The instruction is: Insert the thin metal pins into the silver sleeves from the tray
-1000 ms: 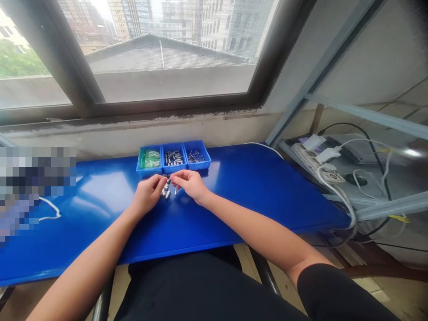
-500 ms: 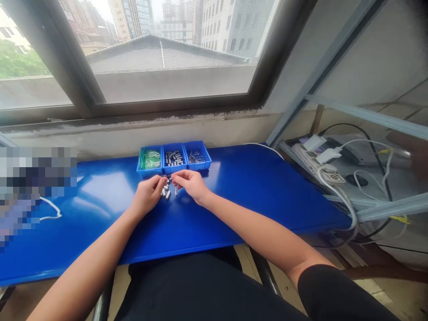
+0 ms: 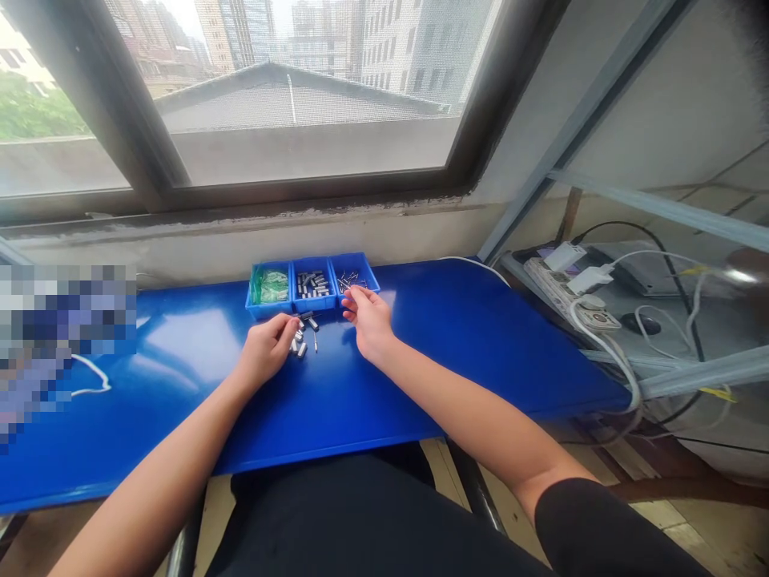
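Note:
My left hand (image 3: 271, 344) is pinched closed beside a small group of metallic pieces (image 3: 301, 349) on the blue table; what its fingertips hold is too small to make out. My right hand (image 3: 369, 319) is at the front edge of the right blue bin (image 3: 372, 282), which holds thin metal pins. Its thumb and index finger are close together, and whatever is between them cannot be made out. The middle bin (image 3: 314, 304) contains short dark and silver cylinders. In the left bin (image 3: 251, 298) lies green plastic with pale pieces. A thin pin (image 3: 316, 341) lies near the metallic pieces.
The blue table (image 3: 469, 344) runs below a window. A white cable (image 3: 90, 370) lies at the left beside a blurred area. On the right, behind a metal frame, are a power strip (image 3: 577, 298), cables and a black mouse (image 3: 640, 323).
My right hand has moved away from my left hand, up and right to the bin of pins. The pieces between the hands show more. My left hand has barely moved.

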Demonstrator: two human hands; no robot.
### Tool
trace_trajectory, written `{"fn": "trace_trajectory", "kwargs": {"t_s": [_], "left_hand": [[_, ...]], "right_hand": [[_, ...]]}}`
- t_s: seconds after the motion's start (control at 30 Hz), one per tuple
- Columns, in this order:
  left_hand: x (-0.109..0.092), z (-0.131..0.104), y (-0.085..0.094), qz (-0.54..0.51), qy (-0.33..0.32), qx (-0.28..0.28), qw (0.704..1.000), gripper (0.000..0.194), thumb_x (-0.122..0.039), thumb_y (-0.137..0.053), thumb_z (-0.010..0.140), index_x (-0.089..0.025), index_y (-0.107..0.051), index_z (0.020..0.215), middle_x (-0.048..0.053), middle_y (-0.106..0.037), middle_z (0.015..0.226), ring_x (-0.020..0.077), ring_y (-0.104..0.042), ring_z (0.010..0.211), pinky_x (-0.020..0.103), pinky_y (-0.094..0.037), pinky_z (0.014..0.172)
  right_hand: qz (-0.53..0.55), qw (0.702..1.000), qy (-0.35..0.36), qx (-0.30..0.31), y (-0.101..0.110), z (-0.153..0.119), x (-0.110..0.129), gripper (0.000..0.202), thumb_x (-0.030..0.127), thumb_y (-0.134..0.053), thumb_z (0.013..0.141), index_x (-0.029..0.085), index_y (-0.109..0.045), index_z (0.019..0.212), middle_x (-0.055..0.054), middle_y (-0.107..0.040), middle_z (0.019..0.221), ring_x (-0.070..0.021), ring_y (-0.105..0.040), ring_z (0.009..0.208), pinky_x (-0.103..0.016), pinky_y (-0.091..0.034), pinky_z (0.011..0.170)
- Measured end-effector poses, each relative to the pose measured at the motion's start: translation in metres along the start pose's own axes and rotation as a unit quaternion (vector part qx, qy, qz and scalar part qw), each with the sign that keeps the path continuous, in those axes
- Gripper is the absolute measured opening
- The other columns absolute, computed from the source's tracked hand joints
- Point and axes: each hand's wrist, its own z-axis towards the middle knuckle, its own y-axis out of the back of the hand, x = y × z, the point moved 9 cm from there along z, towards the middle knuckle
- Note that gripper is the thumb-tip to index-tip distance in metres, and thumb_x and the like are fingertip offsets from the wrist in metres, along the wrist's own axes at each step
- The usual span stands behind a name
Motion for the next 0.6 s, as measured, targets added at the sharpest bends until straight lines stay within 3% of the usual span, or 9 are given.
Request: {"fn": "trace_trajectory", "kwargs": {"t_s": [0.27,0.4,0.5,0.6], "left_hand": [[0.0,0.0,-0.001,-0.001,-0.003,0.005,1.0,0.034,-0.042,-0.044,0.093,-0.017,-0.064,0.084,-0.004,-0.053,0.059,0.0088,-0.043,0.052,0.021,-0.034,0.052],[-0.001,0.0,-0.001,0.003,-0.001,0.005,1.0,0.034,-0.042,-0.044,0.093,-0.017,-0.064,0.083,-0.004,-0.053,0.058,0.0088,-0.043,0.052,0.02,-0.034,0.051],[-0.001,0.0,-0.001,0.002,-0.001,0.004,1.0,0.035,-0.042,-0.043,0.093,-0.017,-0.064,0.084,-0.003,-0.054,0.059,0.0089,-0.044,0.052,0.02,-0.035,0.052],[-0.001,0.001,-0.001,0.002,-0.008,0.001,1.0,0.035,-0.043,-0.044,0.093,-0.016,-0.065,0.083,-0.003,-0.055,0.059,0.0093,-0.045,0.052,0.021,-0.036,0.053]], "right_hand": [[0.029,0.999,-0.026,-0.022,0.002,-0.001,0.001,0.014,0.023,-0.067,0.075,0.021,-0.062,0.087,-0.005,-0.07,0.094,-0.0145,-0.067,0.077,-0.022,-0.05,0.052],[-0.071,0.996,0.035,0.036,-0.008,-0.001,0.008,0.015,0.025,-0.064,0.075,0.019,-0.062,0.088,-0.004,-0.069,0.088,-0.013,-0.064,0.071,-0.023,-0.049,0.055],[-0.206,0.959,0.11,0.163,-0.033,-0.012,0.01,0.013,0.026,-0.063,0.075,0.017,-0.065,0.085,-0.003,-0.068,0.08,-0.0136,-0.061,0.068,-0.027,-0.049,0.06],[-0.338,0.875,0.256,0.236,-0.052,-0.036,0.02,0.009,0.02,-0.06,0.078,0.018,-0.067,0.084,-0.004,-0.069,0.084,-0.0166,-0.061,0.08,-0.032,-0.049,0.077]]}}
